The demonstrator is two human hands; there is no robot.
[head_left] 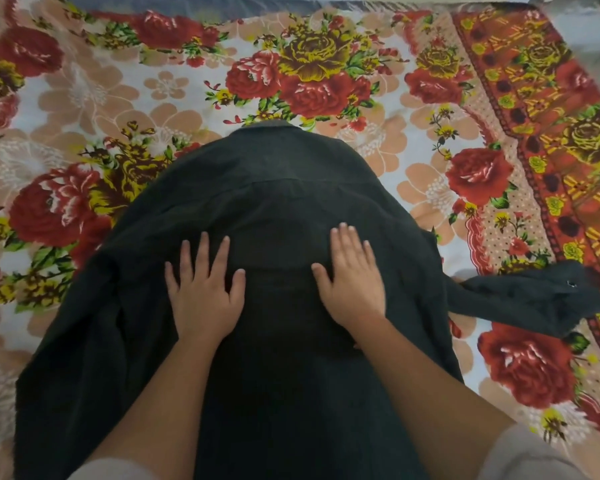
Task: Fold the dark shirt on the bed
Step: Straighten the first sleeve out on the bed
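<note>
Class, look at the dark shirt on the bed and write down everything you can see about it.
The dark shirt is near-black, of soft woven-looking cloth. It lies spread back-up on the floral bedspread, collar at the far end, a yoke seam across the shoulders. One sleeve trails out to the right, crumpled; the left side is bunched. No fold is made yet. The left hand and right hand press flat on its back, fingers spread.

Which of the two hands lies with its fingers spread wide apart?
The left hand: its fingers fan out on the dark shirt. The right hand keeps its fingers close together, only the thumb apart.
</note>
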